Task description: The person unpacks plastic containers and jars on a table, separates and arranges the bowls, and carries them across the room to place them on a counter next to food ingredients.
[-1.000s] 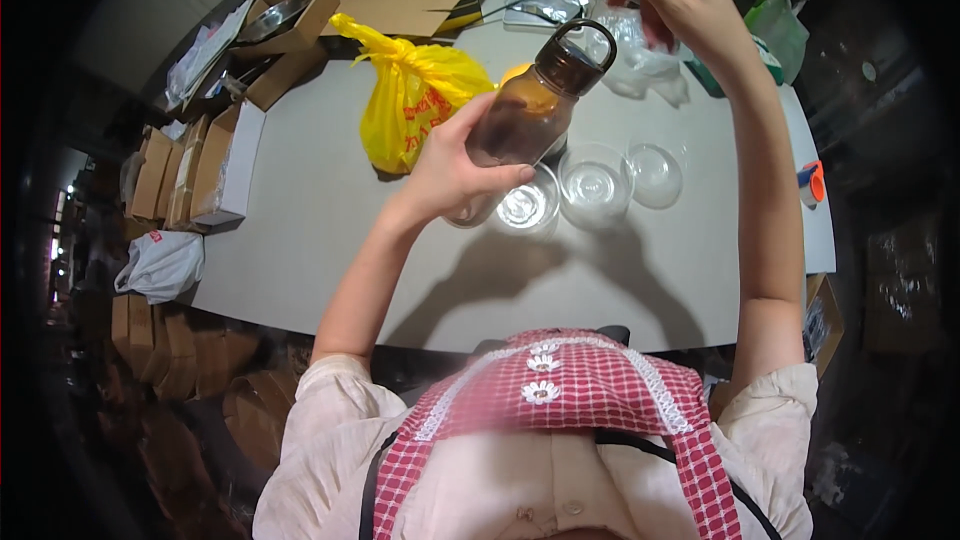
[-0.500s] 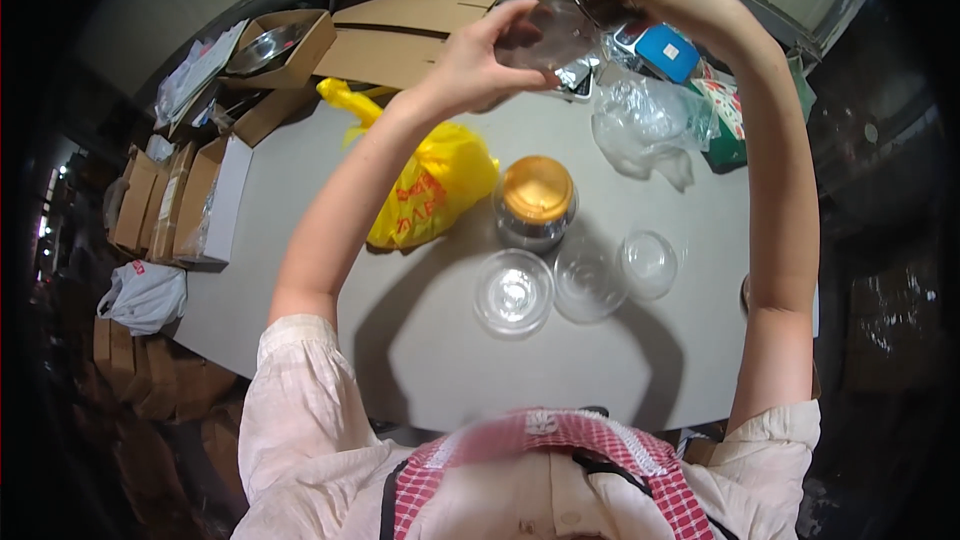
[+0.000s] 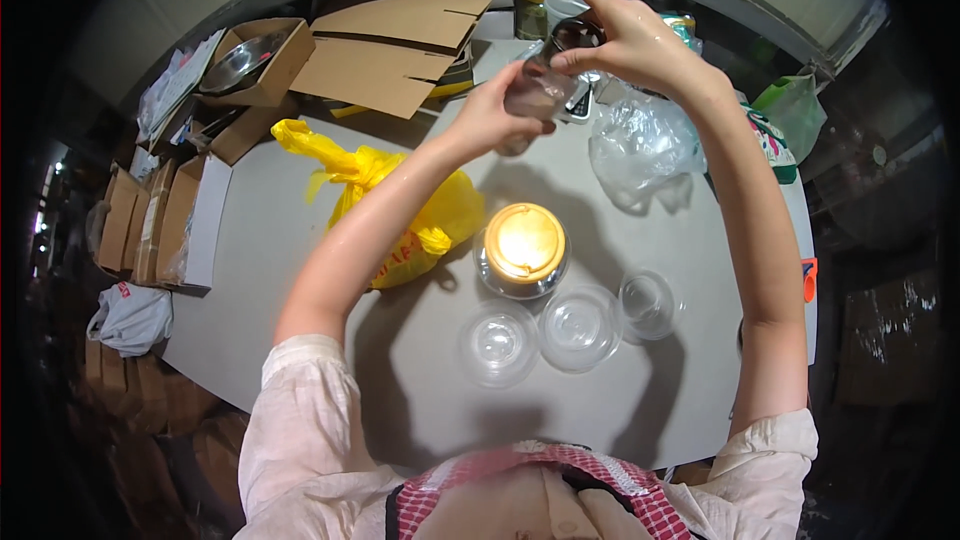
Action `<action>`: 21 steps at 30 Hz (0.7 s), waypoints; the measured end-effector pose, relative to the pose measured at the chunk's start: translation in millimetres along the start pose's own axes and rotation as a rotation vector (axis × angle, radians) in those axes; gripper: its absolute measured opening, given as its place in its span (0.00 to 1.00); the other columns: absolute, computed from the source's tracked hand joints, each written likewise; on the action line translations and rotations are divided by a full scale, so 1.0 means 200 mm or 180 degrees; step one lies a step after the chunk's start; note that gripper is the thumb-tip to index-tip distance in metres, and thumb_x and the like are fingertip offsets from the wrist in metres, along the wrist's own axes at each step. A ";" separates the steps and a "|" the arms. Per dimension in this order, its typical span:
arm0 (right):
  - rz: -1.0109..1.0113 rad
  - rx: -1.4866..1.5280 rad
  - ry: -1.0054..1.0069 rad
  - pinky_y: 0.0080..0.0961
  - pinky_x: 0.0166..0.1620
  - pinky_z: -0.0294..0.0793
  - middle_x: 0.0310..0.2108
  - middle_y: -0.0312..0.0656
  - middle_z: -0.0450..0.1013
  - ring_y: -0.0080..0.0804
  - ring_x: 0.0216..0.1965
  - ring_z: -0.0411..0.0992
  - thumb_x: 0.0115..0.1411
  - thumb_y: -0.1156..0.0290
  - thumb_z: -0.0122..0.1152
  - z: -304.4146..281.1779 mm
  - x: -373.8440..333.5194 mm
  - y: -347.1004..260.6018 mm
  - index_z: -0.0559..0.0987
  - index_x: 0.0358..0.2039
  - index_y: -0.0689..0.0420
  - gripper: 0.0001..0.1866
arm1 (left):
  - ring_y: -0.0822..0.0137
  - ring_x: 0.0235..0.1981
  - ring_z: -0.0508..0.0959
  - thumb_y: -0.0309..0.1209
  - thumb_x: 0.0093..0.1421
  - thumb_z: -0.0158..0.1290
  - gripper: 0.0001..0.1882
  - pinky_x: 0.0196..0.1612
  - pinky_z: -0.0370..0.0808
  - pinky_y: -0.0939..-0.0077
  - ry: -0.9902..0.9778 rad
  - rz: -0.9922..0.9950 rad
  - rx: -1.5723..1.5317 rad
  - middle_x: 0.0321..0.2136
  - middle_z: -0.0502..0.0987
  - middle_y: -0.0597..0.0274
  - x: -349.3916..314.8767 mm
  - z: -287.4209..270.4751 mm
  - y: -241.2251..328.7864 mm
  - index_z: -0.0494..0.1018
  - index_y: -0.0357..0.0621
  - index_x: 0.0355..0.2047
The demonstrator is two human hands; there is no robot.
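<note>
Above the far part of the table I hold up a tilted see-through jar [image 3: 540, 92]. My left hand [image 3: 483, 118] is wrapped round its body from the left. At its upper end my right hand [image 3: 640, 45] grips a dark round rim or lid [image 3: 578, 36] between thumb and fingers; whether this is joined to the jar I cannot tell. Below my hands stands a clear jar with a shiny gold lid [image 3: 525, 243]. Closer to me lie a clear round dish [image 3: 499, 342], a larger clear bowl [image 3: 580, 328] and a small clear cup [image 3: 649, 304].
A knotted yellow plastic bag [image 3: 440, 215] lies to the left, a crumpled clear bag [image 3: 640, 145] to the right. Flat cardboard [image 3: 375, 70] and a carton with a metal bowl [image 3: 245, 65] are at the far left. Open boxes [image 3: 195, 220] line the left edge.
Both hands have come lower in the picture and slightly left, with the jar still between them. The whole table view has shifted, with the gold-lidded jar and clear dishes now lower.
</note>
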State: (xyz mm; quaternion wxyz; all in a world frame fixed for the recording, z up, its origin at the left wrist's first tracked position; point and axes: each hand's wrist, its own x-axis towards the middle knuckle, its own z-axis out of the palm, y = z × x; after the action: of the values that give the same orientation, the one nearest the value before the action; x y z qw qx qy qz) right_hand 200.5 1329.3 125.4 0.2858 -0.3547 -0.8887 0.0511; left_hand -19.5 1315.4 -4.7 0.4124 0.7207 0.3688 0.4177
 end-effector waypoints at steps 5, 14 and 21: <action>0.0896 0.0616 0.0558 0.29 0.43 0.77 0.48 0.49 0.76 0.33 0.40 0.78 0.62 0.52 0.67 0.19 -0.27 0.03 0.69 0.61 0.60 0.34 | 0.53 0.52 0.73 0.39 0.36 0.76 0.44 0.59 0.70 0.62 0.1328 -0.0875 -0.0036 0.50 0.73 0.51 0.16 -0.06 -0.43 0.72 0.53 0.57; 0.1078 0.1584 0.0026 0.33 0.38 0.78 0.37 0.49 0.77 0.45 0.34 0.79 0.62 0.79 0.56 0.48 -1.41 -0.80 0.78 0.50 0.59 0.15 | 0.45 0.55 0.74 0.38 0.41 0.75 0.41 0.58 0.71 0.58 0.1952 -0.1553 0.0918 0.53 0.73 0.42 0.15 -0.10 -0.75 0.71 0.37 0.54; 0.1658 0.1390 -0.0777 0.47 0.39 0.76 0.40 0.49 0.72 0.56 0.36 0.74 0.61 0.69 0.60 0.90 -1.80 -1.06 0.71 0.60 0.50 0.25 | 0.58 0.30 0.83 0.28 0.42 0.66 0.14 0.38 0.78 0.66 0.1188 -0.1549 0.0641 0.24 0.82 0.51 0.05 -0.17 -0.48 0.79 0.29 0.25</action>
State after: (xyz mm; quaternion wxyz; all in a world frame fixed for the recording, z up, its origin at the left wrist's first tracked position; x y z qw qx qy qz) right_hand 185.5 954.0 -132.1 0.2240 -0.4911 -0.7643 0.3529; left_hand -64.3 1370.2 -78.0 0.3520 0.5595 0.6390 0.3933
